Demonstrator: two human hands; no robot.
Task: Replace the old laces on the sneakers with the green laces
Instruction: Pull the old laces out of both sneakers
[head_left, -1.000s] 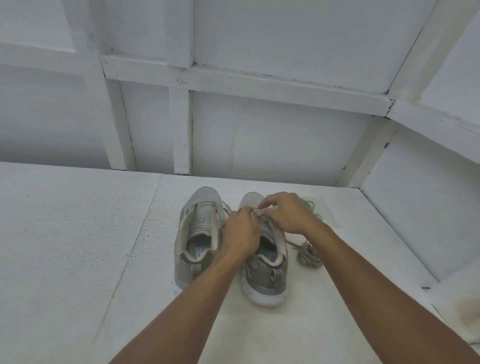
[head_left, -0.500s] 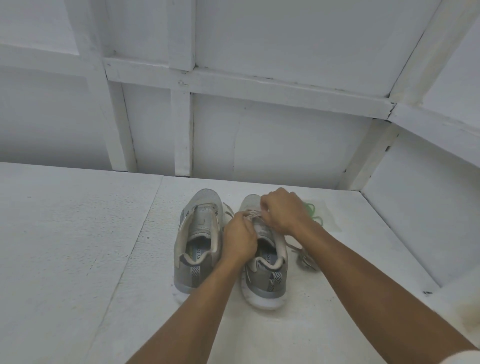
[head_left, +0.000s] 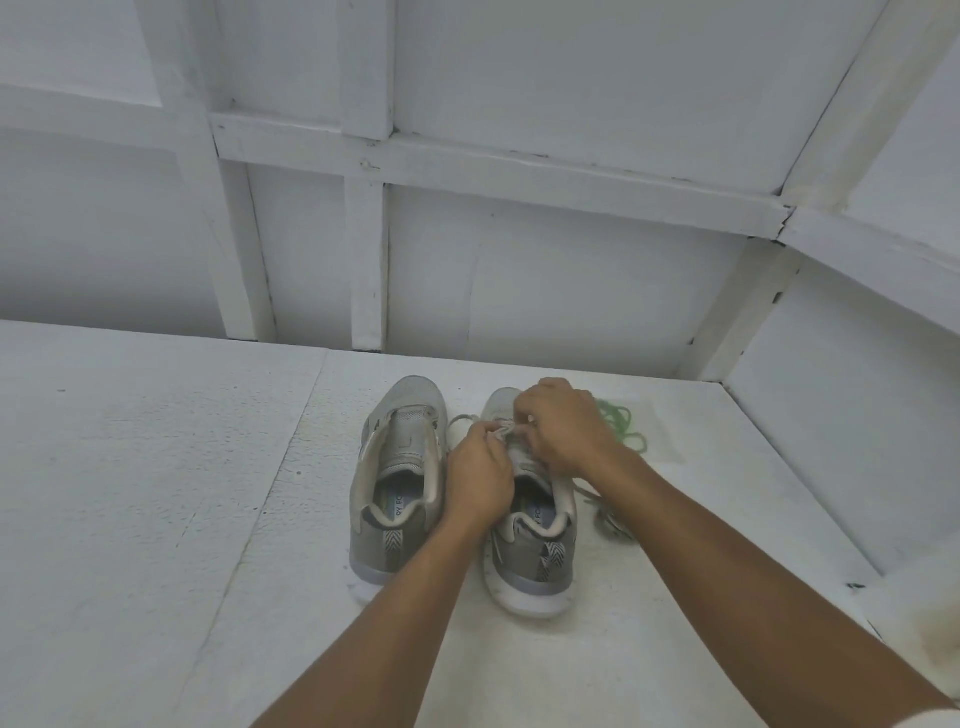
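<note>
Two grey sneakers stand side by side on the white surface, heels toward me. The left sneaker has no lace in its eyelets. Over the right sneaker both hands work at its pale old lace. My left hand pinches the lace at the tongue. My right hand grips the lace nearer the toe. A loop of that lace hangs between the shoes. The green laces lie in a heap just right of my right hand. A removed grey lace lies bunched beside the right sneaker.
White framed wall panels close off the back and the right side of the white surface. A seam runs down the surface left of the shoes.
My right hand has shifted slightly toward the toe of the right sneaker, and both hands keep pulling at the old lace. The shoes have stayed in place.
</note>
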